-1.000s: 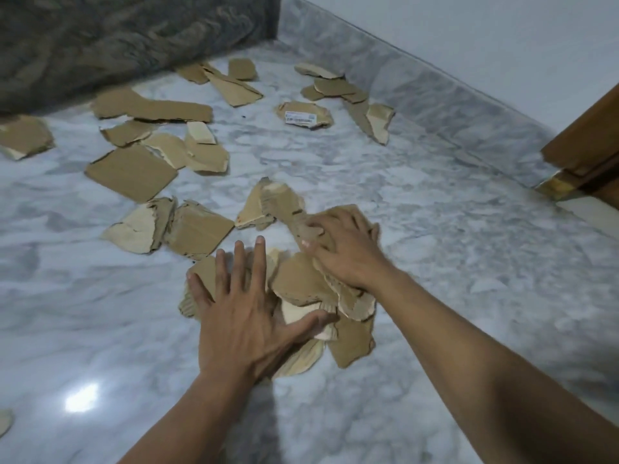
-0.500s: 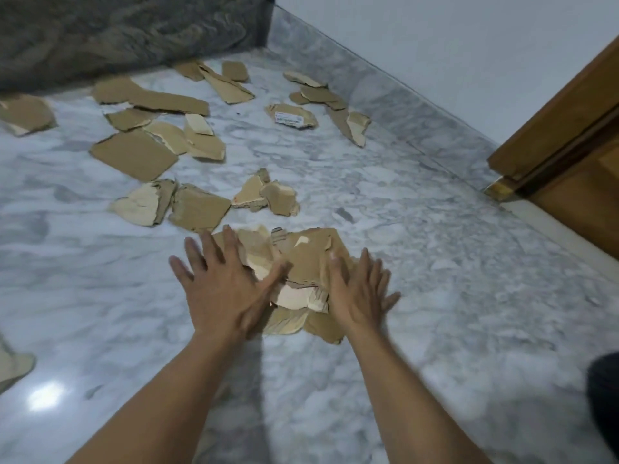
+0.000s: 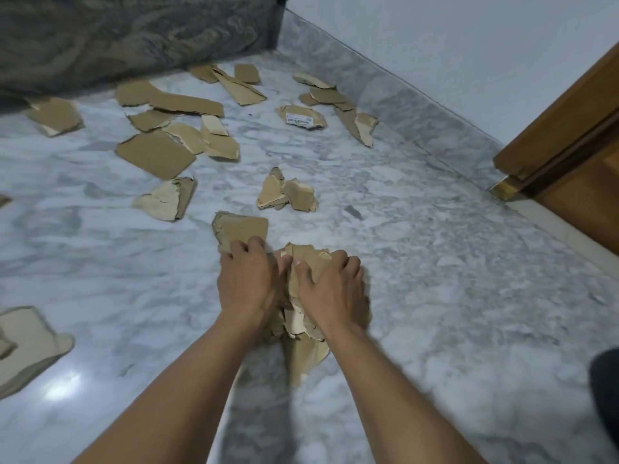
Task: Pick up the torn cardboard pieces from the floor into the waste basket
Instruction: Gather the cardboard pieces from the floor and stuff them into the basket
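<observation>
Many torn cardboard pieces [image 3: 155,155] lay scattered on the marble floor [image 3: 435,296], from a big one [image 3: 26,339] at the left edge across to a cluster [image 3: 331,95] by the skirting [image 3: 435,128]. Left of centre, the left hand [image 3: 248,283] had its fingers curled over the near edge of a flat piece [image 3: 239,229] and pressed inward against the gathered pile [image 3: 304,353]. The right hand [image 3: 330,289] gripped that pile from the other side, fingers bent over its top. To lift cleanly, I judged, both palms should squeeze toward each other and slide low under the bottom scraps, since loose ones hanging at the near end could slip out. At the far right edge a dark shape [image 3: 606,396] showed; whether it was the waste basket could not be told.
</observation>
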`<state>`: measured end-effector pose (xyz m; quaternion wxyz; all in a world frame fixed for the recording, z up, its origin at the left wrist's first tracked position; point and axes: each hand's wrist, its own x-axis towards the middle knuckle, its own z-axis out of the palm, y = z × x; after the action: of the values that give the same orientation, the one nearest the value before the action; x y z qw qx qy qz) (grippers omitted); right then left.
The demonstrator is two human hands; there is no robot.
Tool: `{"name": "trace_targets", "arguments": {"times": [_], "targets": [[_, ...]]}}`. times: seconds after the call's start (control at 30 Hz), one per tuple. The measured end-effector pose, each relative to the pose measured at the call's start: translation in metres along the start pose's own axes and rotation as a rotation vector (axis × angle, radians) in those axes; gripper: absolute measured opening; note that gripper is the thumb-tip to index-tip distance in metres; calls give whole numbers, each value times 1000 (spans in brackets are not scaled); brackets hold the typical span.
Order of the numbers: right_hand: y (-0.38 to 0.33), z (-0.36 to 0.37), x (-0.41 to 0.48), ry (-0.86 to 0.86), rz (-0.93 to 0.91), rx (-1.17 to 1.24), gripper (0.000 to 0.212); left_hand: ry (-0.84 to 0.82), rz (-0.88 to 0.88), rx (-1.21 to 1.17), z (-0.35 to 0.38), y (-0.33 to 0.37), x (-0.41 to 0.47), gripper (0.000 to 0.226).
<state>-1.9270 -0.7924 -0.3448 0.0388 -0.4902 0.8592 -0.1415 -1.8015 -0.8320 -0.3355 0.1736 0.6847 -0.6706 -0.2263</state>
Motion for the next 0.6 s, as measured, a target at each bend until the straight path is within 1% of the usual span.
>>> {"name": "trace_targets", "arguments": {"times": [0.1, 0.17, 0.23, 0.33, 0.43, 0.53, 0.6], "targets": [[-1, -3, -7, -81, 20, 148, 64, 0, 38, -20, 3, -3, -9, 42], [2, -7, -11, -142, 51, 303, 60, 16, 44, -115, 2, -8, -13, 39], [7, -14, -16, -149, 78, 435, 56, 38, 47, -261, 0, -11, -18, 40], [12, -28, -20, -136, 102, 492, 56, 85, 48, -454, -6, -4, -33, 42], [24, -53, -22, -168, 141, 561, 55, 68, 80, -557, -17, 19, -43, 34], [42, -95, -17, -76, 125, 659, 45, 24, 150, -639, -33, 59, -51, 30], [56, -130, -7, -5, 75, 705, 37, 19, 218, -700, -46, 94, -59, 28]]}}
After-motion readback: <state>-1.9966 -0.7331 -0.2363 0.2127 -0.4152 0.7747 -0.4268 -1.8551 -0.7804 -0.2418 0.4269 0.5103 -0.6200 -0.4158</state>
